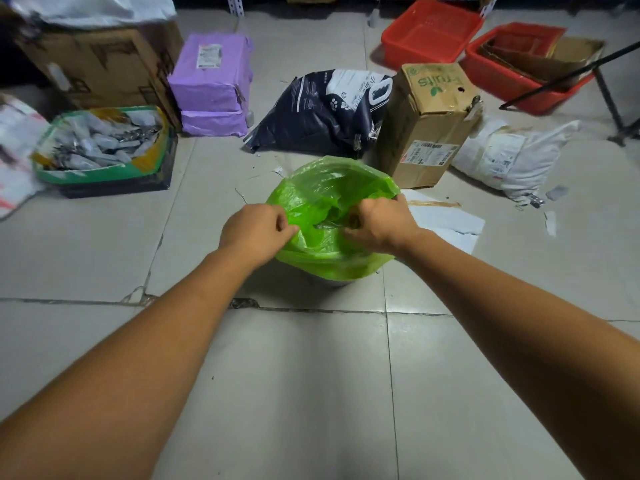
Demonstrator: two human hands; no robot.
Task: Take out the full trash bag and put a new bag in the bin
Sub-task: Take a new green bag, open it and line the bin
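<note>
The thin bright-green plastic trash bag (329, 202) sits in the dark round bin (322, 280) on the pale tiled floor (311, 375). Its mouth is open and folded over the bin's rim, so only a sliver of the bin shows beneath. Your left grip (258, 230) pinches the near-left edge of the film between thumb and fingertips. Your right grip (379, 225) is curled around a bunch of film at the right side of the mouth. The step in hand looks like gathering the mouth before the lift. Take more film into the left pinch, since so thin a sheet could tear from a small hold. Bring both edges together over the middle and free the far rim, on the side nearest the brown cardboard box (426, 123). Then pull straight up so the bin does not tip.
</note>
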